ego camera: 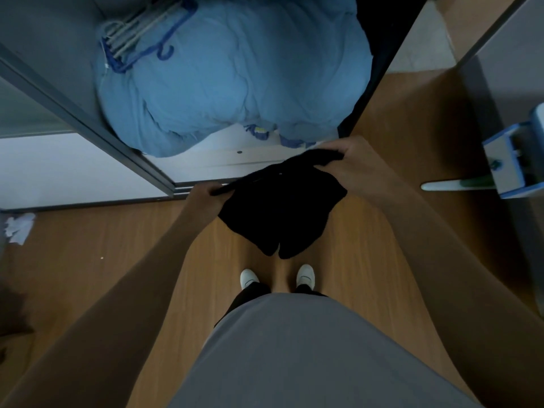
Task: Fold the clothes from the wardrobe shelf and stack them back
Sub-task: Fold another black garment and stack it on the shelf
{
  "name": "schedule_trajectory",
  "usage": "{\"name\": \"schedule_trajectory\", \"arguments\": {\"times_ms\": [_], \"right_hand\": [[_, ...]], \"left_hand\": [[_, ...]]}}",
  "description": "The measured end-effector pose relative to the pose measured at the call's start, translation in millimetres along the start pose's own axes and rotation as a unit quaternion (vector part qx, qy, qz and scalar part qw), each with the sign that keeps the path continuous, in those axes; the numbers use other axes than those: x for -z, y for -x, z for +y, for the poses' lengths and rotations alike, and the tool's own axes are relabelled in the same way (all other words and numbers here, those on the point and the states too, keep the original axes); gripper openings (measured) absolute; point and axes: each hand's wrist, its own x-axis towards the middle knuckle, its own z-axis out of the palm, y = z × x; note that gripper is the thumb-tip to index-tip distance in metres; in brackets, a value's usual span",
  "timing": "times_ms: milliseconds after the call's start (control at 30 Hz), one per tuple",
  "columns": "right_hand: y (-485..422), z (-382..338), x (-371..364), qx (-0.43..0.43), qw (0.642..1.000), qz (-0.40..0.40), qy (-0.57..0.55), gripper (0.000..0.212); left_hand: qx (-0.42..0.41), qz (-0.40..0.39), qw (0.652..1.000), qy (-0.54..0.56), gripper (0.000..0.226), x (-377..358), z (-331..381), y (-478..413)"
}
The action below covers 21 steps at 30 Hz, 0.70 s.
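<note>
From the head camera, looking straight down: a black garment (282,207), probably a pair of shorts judging by the two rounded lobes at its lower edge, hangs in the air in front of the person, above the wooden floor (117,260) and just short of the wardrobe shelf (206,148); the left hand (206,195) is closed around one top corner, the right hand (353,160) is closed around the other, so the top edge is stretched between them; the cloth is so dark that its seams and any folds are hard to make out. The risk, as I judge it, is that a fold made in mid-air goes crooked, since the fabric is limp and has nothing flat beneath it; a loosened pinch would drop it to the floor; and the shelf is crowded by a puffy, wrinkled blue duvet (235,75), soft and rounded, with thin hangers (141,33) lying on it, which leaves little level room for a stack; the shelf edge itself looks smooth, pale and hard.
</note>
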Motion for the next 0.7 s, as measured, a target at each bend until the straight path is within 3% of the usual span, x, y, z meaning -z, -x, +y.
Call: {"name": "schedule_trajectory", "arguments": {"times_ms": [133,233,300,400,500,567,700], "right_hand": [[-2,34,14,-0.022,0.996,-0.033,0.082,0.012],[-1,61,12,-0.006,0.985,0.031,0.17,0.021],[3,73,7,0.007,0.977,0.102,0.186,0.028],[11,75,1,0.01,0.975,0.191,0.114,0.033],[17,65,2,-0.014,0.979,0.204,0.017,0.041],[17,59,2,-0.022,0.978,0.206,-0.006,0.041],[13,59,1,-0.035,0.966,0.257,-0.011,0.029]], "left_hand": [[0.057,0.143,0.985,0.081,0.021,9,3,-9],[0.044,0.172,0.978,0.111,0.024,14,9,-11],[0.015,0.141,0.988,0.065,0.03,17,12,-8],[-0.028,0.045,0.998,-0.022,0.037,25,9,0],[-0.022,-0.084,0.99,-0.107,0.022,33,4,10],[-0.003,-0.143,0.982,-0.126,0.023,36,1,16],[0.008,-0.176,0.98,-0.093,0.025,40,-2,20]]}}
